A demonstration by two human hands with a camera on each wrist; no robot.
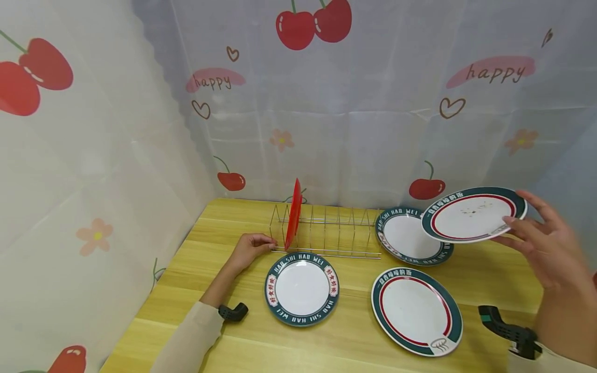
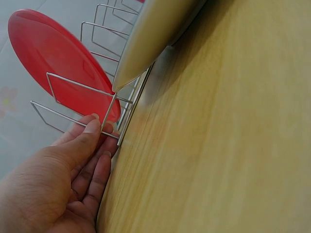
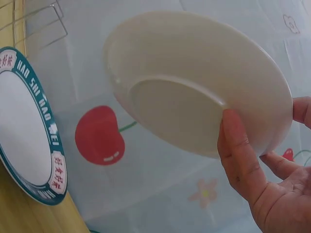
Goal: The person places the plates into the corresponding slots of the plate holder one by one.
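Red plate [image 1: 293, 220] in wire rack [image 1: 336, 254], left hand's [image 1: 251, 249] pinch on rack, right hand's [image 1: 549, 247] pinch on green-rimmed plate [image 1: 468, 220]

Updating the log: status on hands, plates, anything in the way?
Left hand pinching wire rack. Right hand holding red-ringed plate aloft. Red plate standing in rack. Possible obstruction: tabletop plate just before rack.

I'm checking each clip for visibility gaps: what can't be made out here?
- Head view: whether dark specks on the held plate are dirt or print; too small.
- Head view: rear plate, upper right rim; behind the held plate.
- Left wrist view: pale plate, upper part; cut off by the top edge.
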